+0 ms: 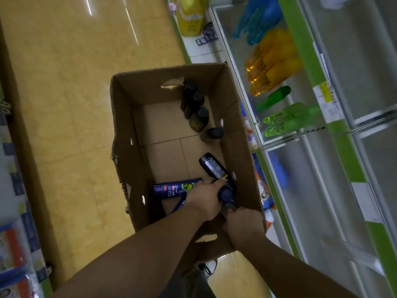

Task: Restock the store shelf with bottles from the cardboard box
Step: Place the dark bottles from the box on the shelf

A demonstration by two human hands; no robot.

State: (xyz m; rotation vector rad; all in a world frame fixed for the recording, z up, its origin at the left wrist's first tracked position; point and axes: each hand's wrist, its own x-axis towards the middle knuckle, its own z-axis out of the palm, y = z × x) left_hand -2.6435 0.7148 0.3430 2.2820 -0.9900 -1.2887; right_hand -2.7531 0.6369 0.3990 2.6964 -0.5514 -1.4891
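Two hands inside cardboard box (125, 160), left hand (204, 200) fingers grasping black bottle (211, 166), right hand (243, 227) fingers grasping navy bottle (225, 193).

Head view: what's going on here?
A person reaches into an open cardboard box beside a store shelf. Both hands are down in its near right corner. The right hand grips a dark blue bottle, and the left hand lies on it too, its grip unclear. A CLEAR bottle lies alongside, and four brown bottles sit at the far end.
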